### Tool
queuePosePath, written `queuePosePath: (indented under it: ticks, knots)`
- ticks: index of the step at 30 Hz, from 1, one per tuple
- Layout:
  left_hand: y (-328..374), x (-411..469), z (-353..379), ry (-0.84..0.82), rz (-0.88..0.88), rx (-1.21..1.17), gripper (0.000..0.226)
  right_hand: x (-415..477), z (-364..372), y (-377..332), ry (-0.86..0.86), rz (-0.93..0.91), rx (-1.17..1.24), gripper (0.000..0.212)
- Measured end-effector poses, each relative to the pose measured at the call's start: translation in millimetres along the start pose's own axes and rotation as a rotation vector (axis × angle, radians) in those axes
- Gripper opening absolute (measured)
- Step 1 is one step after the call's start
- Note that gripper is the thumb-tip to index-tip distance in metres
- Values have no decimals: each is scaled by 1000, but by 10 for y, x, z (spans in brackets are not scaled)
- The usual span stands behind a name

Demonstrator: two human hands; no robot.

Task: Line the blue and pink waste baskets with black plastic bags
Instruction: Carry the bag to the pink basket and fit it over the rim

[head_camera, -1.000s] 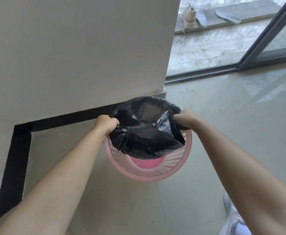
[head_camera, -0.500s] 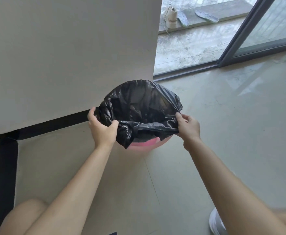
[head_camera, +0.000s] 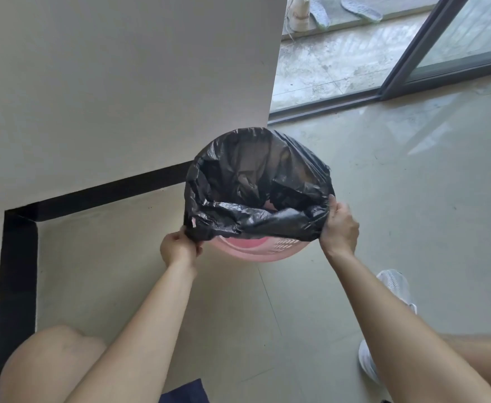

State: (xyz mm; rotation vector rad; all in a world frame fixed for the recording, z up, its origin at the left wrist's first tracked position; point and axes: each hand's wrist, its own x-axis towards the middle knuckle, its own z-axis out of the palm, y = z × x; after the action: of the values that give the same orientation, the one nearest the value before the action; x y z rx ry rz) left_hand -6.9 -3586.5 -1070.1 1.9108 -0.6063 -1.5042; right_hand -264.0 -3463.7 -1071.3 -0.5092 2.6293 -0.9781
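Observation:
A pink perforated waste basket [head_camera: 256, 250] stands on the floor by the wall corner. A black plastic bag [head_camera: 256, 181] sits in it, its mouth spread wide over the far and side rim. Only the near pink rim shows below the bag's loose front edge. My left hand [head_camera: 179, 247] grips the bag's edge at the basket's near left. At the right side, my right hand [head_camera: 340, 228] holds the bag's edge against the rim. No blue basket is in view.
A beige wall [head_camera: 122, 82] with a black baseboard [head_camera: 93, 196] stands just behind and left of the basket. A sliding glass door frame [head_camera: 413, 53] is at the far right, with shoes [head_camera: 299, 10] beyond it. My white shoes [head_camera: 395, 289] rest on the tiled floor at right.
The bag's mouth has been stretched wider around the basket rim. Both hands slid down and toward me along the rim, the left one to the near left edge.

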Motion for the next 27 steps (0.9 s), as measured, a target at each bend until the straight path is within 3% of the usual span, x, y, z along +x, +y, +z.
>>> queuePosePath:
  ticks: [2, 5, 9, 16, 18, 22, 27]
  knots:
    - [-89, 24, -35, 21, 62, 181, 20, -20, -3, 23, -11, -42, -73, 51]
    - [-63, -13, -56, 49, 44, 110, 22, 20, 10, -129, -100, -52, -58, 53]
    - [39, -261, -50, 81, 7, -157, 66, -120, 78, -377, -326, 168, 470, 74]
    - [381, -526, 115, 124, 143, -180, 81, -572, 319, -528, -217, 289, 733, 76]
    - [456, -476, 155, 151, 169, -156, 76, -683, 338, -517, -124, 206, 622, 61]
    - [386, -324, 162, 263, 281, -18, 34, -821, 394, -478, -88, -25, 474, 48]
    - [74, -236, -28, 253, 257, -114, 35, -906, 495, -437, -82, 66, 490, 50]
